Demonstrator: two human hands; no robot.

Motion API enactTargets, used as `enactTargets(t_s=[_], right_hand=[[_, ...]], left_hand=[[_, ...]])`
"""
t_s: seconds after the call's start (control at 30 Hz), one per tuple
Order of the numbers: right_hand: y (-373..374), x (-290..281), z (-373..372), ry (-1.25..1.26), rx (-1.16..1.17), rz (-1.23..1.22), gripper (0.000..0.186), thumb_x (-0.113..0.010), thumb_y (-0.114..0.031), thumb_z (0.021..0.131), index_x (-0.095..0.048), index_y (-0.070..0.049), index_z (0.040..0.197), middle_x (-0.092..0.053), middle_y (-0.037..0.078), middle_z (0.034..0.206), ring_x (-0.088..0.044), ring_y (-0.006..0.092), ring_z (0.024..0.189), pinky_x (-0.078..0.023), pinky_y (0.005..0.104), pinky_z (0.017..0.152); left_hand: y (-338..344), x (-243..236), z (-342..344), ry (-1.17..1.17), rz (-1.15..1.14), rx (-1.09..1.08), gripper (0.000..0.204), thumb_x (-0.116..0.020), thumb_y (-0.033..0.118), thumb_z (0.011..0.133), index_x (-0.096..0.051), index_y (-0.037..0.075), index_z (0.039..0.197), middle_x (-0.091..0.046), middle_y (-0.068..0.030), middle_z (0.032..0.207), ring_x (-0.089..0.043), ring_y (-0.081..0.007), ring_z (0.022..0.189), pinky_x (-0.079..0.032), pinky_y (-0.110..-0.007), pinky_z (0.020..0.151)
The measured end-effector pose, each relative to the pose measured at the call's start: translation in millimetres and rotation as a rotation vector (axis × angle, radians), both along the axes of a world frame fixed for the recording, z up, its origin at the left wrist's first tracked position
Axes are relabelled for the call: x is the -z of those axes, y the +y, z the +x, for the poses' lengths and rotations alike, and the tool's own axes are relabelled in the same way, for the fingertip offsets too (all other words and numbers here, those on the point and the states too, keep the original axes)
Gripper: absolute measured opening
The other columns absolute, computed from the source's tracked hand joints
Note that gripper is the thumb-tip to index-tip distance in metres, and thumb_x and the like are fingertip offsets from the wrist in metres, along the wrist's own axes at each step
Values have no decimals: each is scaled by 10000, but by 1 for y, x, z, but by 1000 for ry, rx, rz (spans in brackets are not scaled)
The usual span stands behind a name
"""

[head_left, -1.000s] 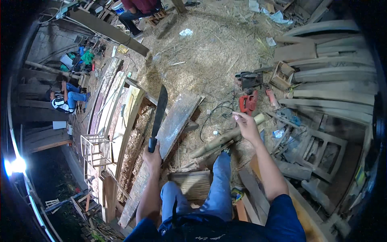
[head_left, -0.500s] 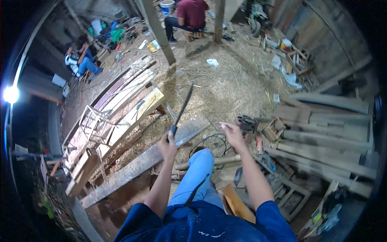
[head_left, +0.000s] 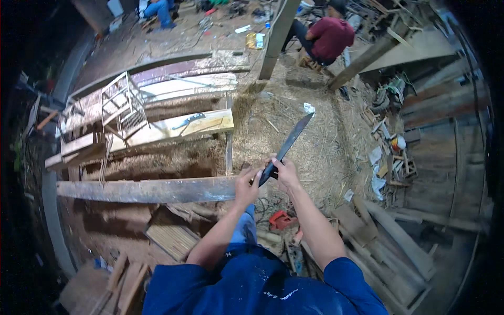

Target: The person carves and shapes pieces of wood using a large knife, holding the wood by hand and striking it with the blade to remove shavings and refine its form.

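A machete [head_left: 298,134] with a long dark blade and a black handle points up and to the right in front of me. My right hand [head_left: 286,173] is closed around it near where blade and handle meet. At the handle's lower end, my left hand [head_left: 249,185] grips with fingers bent; part of the handle is hidden by my fingers. Just left of my left hand lies the end of a long weathered plank [head_left: 152,190].
A wooden bench board [head_left: 210,125] bears a dark hand tool [head_left: 189,121] and a slatted wooden frame [head_left: 122,102]. A red tool [head_left: 282,220] lies by my legs. Boards [head_left: 391,236] are piled at right. A person in dark red [head_left: 332,39] sits beyond a post [head_left: 275,42].
My right hand, earlier apart from the machete, has come over and taken hold of it. The machete has shifted right and tilts further right. My view has turned, so the bench appears more level.
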State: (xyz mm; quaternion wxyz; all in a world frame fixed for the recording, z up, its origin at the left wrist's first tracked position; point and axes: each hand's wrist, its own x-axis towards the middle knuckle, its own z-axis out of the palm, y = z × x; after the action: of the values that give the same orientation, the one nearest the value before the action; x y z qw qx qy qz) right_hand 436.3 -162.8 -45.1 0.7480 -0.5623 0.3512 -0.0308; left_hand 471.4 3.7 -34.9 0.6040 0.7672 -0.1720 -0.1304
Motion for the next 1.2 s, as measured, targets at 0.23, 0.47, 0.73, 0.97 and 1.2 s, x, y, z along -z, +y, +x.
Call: enactTargets(t_s=[0.23,0.47,0.73,0.97,1.2], right_hand=[[-67,-31,50,121,-19,-74,256,-484,-138,1050,-628,-13,1219,-602,41,795,-606,151,625,-533,317,569],[-154,-16,72,202,-260,-246,269,-489,-240,1058,-643,-26,1113,-588,25,746,-563,114,582,-464,282,506],[-237,54,139,224,-642,-285,368,-493,-344,1052,-629,-25,930,-613,37,710,-568,99,532,-447,266,444],[-320,157,166,206,-918,-379,453,-520,-401,1038,-621,-33,794,-578,25,613,-544,96,500,-432,275,446],[-359,220,169,292,-1171,-446,520,-534,-397,1033,-602,-25,675,-565,28,591,-528,108,495,-423,286,465]], left_hand=[[34,49,65,-15,177,-388,271,-605,215,997,-711,-28,1052,-706,-164,936,-675,-287,844,-509,-386,758],[23,64,87,49,244,-600,317,-549,263,1039,-717,14,1141,-737,-134,1006,-684,-176,945,-520,-328,839],[-50,104,46,226,310,-881,343,-599,324,993,-724,20,1089,-721,-192,1009,-677,-332,938,-509,-413,848],[-173,152,2,285,400,-1055,339,-616,307,975,-719,-3,1065,-716,-208,985,-671,-360,945,-510,-431,844],[-282,233,-26,303,409,-1107,291,-645,274,968,-720,5,1053,-700,-193,914,-687,-327,884,-519,-408,809]])
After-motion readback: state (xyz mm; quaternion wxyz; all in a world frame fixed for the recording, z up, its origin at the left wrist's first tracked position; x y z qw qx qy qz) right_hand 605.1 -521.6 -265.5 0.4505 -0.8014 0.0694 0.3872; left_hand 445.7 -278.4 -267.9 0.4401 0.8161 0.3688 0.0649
